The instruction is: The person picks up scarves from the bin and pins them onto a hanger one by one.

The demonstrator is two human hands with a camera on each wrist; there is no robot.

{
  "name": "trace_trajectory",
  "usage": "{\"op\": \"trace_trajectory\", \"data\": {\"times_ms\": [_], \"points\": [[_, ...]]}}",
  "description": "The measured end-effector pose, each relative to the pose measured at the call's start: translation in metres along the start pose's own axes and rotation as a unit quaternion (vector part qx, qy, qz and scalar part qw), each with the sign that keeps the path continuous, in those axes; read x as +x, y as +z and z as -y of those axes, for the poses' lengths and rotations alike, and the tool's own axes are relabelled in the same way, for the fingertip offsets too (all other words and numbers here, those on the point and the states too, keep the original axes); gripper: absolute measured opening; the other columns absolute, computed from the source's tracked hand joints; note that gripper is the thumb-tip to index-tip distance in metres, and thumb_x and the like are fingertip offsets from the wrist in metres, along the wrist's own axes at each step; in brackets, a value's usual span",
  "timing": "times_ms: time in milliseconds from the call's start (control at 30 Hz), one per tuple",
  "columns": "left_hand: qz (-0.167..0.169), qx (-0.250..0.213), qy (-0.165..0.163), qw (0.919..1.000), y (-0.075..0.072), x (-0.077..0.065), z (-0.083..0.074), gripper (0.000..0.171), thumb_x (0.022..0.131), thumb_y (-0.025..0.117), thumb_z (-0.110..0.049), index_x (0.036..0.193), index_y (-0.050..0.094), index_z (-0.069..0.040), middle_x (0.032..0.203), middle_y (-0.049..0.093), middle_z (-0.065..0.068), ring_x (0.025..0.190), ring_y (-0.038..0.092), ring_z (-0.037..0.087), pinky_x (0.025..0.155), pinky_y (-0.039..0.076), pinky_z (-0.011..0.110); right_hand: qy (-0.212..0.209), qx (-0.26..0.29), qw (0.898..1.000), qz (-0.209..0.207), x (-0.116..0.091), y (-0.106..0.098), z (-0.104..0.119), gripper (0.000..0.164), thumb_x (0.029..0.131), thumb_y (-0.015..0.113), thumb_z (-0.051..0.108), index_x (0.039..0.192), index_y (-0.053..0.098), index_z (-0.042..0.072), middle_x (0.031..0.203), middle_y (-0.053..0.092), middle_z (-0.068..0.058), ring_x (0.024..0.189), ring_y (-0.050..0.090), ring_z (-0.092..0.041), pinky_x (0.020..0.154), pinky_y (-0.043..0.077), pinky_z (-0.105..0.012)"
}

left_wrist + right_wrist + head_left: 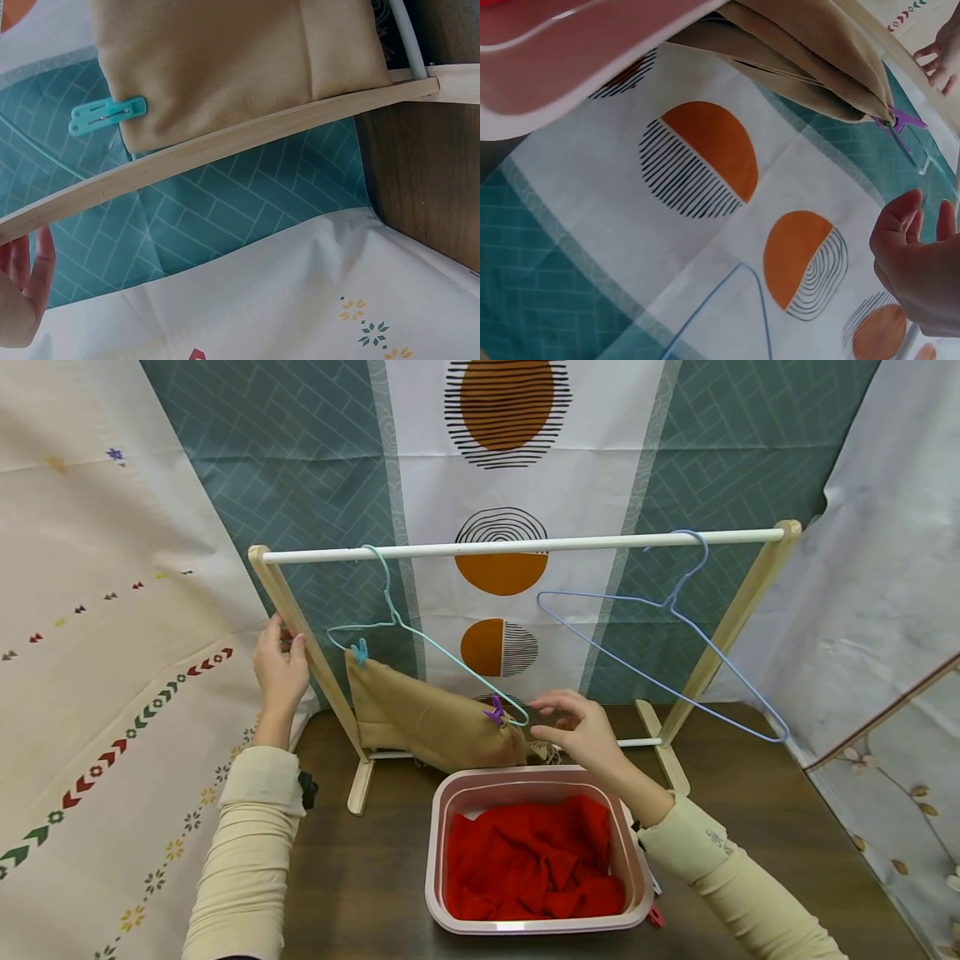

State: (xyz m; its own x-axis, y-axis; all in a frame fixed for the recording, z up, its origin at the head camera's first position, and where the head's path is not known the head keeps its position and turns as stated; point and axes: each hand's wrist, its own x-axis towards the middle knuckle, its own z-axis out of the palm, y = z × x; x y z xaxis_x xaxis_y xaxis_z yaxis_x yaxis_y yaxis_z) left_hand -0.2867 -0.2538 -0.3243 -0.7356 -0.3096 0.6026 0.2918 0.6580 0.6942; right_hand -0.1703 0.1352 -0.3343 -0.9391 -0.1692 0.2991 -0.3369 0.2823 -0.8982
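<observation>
My left hand (281, 672) is at the left wooden post (297, 628) of a clothes rack, its fingertips at the wood in the left wrist view. My right hand (577, 731) hovers with loosely bent fingers, holding nothing, just right of the lower corner of a mint-green hanger (395, 617). From that hanger a folded tan cloth (427, 714) hangs at a slant. A turquoise clothespin (105, 115) fastens its left corner; a purple clothespin (495, 712) pinches its bunched right end. The cloth's lower edge is partly hidden behind the basin.
A bare blue hanger (670, 603) hangs toward the right of the white rail (585, 542). In front of the rack, a pink basin (434, 860) holds a crumpled red cloth (532, 860). A red clothespin (656, 916) lies beside the basin on the brown table (352, 885).
</observation>
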Motion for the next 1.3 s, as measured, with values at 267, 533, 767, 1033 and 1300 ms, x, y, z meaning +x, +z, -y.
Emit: {"op": "trace_trajectory", "data": {"times_ms": [267, 533, 767, 1033, 1300], "points": [[0.0, 0.001, 0.002, 1.0, -0.001, 0.0, -0.001, 0.037, 0.093, 0.048, -0.007, 0.13, 0.047, -0.004, 0.105, 0.053, 0.023, 0.091, 0.056, 0.03, 0.07, 0.042, 0.026, -0.004, -0.018, 1.0, 0.003, -0.015, -0.014, -0.039, 0.026, 0.075, 0.071, 0.001, 0.1, 0.066, 0.002, 0.109, 0.059, -0.01, 0.089, 0.054, -0.012, 0.07, 0.045, -0.027], [-0.006, -0.009, 0.006, 0.9999, 0.0, 0.0, -0.001, 0.037, 0.093, 0.049, -0.006, 0.129, 0.048, -0.004, 0.104, 0.054, 0.021, 0.09, 0.056, 0.027, 0.068, 0.041, 0.019, -0.004, -0.034, 0.999, -0.001, -0.038, -0.026, -0.062, 0.027, 0.074, 0.071, 0.0, 0.101, 0.066, -0.001, 0.107, 0.06, -0.013, 0.088, 0.057, -0.024, 0.069, 0.047, -0.028], [0.005, -0.017, -0.009, 0.9998, -0.001, -0.001, -0.003, 0.039, 0.094, 0.047, -0.009, 0.132, 0.044, -0.006, 0.105, 0.054, 0.017, 0.089, 0.054, 0.022, 0.067, 0.043, 0.019, 0.003, -0.069, 0.998, -0.008, -0.062, -0.032, -0.063, 0.025, 0.073, 0.07, -0.006, 0.098, 0.064, -0.006, 0.098, 0.06, -0.021, 0.081, 0.054, -0.021, 0.062, 0.045, -0.026], [0.038, -0.046, -0.046, 0.9972, -0.009, -0.01, -0.008, 0.048, 0.096, 0.042, -0.019, 0.142, 0.028, -0.016, 0.12, 0.047, 0.015, 0.103, 0.05, 0.025, 0.075, 0.043, 0.03, 0.015, -0.147, 0.989, -0.032, -0.085, -0.041, -0.113, 0.039, 0.066, 0.079, 0.005, 0.102, 0.066, -0.001, 0.11, 0.057, -0.018, 0.088, 0.042, -0.016, 0.063, 0.039, -0.03], [0.033, -0.072, -0.053, 0.9955, -0.02, -0.039, -0.021, 0.054, 0.092, 0.047, -0.01, 0.142, 0.027, -0.012, 0.121, 0.044, 0.015, 0.101, 0.049, 0.023, 0.071, 0.041, 0.023, 0.072, -0.12, 0.99, -0.013, -0.105, -0.053, -0.139, 0.054, 0.066, 0.079, 0.009, 0.115, 0.059, -0.002, 0.124, 0.046, -0.023, 0.102, 0.041, -0.031, 0.068, 0.039, -0.031]]}}
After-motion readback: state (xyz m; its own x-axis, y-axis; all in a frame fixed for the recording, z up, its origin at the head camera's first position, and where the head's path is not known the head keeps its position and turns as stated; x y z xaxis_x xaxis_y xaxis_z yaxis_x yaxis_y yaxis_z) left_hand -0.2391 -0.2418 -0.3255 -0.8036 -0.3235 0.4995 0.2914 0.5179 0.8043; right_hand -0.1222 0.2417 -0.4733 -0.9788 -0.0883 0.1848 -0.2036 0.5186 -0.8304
